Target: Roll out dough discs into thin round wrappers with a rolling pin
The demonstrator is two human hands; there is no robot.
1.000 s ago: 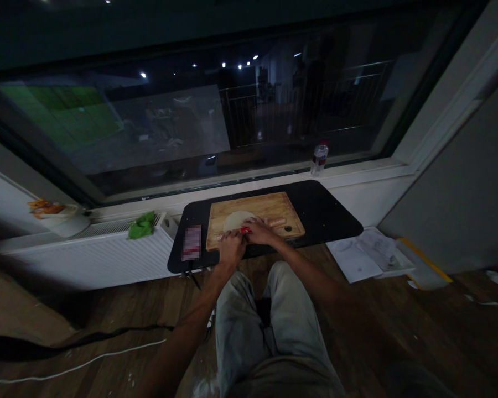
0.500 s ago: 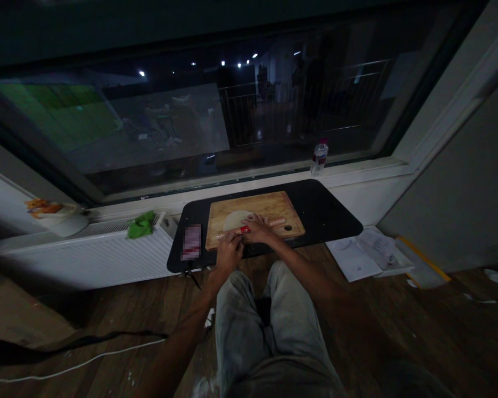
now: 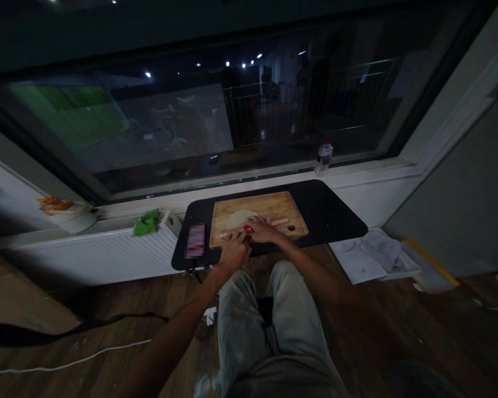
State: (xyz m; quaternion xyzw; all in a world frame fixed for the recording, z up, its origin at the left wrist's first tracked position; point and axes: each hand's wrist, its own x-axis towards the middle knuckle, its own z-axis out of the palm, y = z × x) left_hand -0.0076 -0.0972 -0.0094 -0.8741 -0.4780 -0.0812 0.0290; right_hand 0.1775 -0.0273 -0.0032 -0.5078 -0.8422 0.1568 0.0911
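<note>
The rod (image 3: 279,220), probably a rolling pin, lies on the near half of the wooden board (image 3: 269,203), which rests on the black counter (image 3: 336,213). Its right end is just beside the hole at the board's near right corner. The left grip (image 3: 235,249) is over its left part, the right grip (image 3: 264,231) over its middle; whether the fingers close around it, I cannot tell. A red patch (image 3: 248,228) shows between them. I judge the rod stiff, rather light and easy to roll, so its two ends are good for holding. The pale round sheet (image 3: 241,218), toward the board's far edge, looks like dough: probably soft and easily torn, best lifted with flat fingers underneath.
</note>
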